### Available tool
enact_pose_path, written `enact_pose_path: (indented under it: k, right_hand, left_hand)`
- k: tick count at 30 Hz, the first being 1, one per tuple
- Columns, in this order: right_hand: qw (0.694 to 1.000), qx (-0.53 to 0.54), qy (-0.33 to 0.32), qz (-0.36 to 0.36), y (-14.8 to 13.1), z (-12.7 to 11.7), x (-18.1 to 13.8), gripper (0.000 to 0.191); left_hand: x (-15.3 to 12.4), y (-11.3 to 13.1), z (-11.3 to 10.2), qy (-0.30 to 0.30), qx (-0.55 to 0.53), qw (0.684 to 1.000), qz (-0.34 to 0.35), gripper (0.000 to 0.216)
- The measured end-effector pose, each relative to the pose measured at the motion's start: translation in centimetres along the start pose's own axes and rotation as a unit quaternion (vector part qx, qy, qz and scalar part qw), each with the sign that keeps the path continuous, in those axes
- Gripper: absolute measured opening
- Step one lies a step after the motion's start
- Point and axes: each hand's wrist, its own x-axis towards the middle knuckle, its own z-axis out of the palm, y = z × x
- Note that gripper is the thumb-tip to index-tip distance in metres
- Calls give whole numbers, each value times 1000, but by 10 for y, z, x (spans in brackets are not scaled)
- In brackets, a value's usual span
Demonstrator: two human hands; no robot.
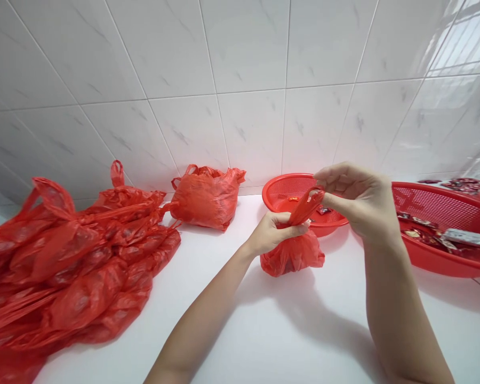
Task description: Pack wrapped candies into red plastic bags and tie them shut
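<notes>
While the gathered neck of a red plastic bag (pixel 291 256) is gripped by the left hand (pixel 279 232), closed between thumb and fingers, the bag's upper end is pinched by the right hand (pixel 358 202), its thumb and fingertips brought together; the bag is positioned over the white tabletop (pixel 304 346), just in front of a round red basket (pixel 328 230); print on wrapped packets (pixel 470 238) in the larger red basket (pixel 436 257) at right is too small to be read

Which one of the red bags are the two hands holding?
The held bag before the left basket: the left hand grips its neck, the right hand its top. No hand touches the lone bag near the wall or the piled bags.
</notes>
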Motion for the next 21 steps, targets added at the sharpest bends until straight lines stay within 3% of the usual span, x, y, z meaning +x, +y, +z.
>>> enact_pose_path:
  k: [3,17,19,21]
  right_hand:
    - [1000,21,-7,0,1,-4,2,17]
    - [1000,-1,1,30,-3,-14,1,25]
    - [998,-7,-34,52,-9,-20,0,29]
    - [994,-17,-78,80,-16,-27,-2,33]
  left_hand:
    - [0,1,-3,11,8,1000,-14,37]
    - [-4,12,-8,-75,35,996,-27,42]
    - [-10,20,-15,-58,66,996,-17,43]
    - [-17,33,-30,5,108,994,4,44]
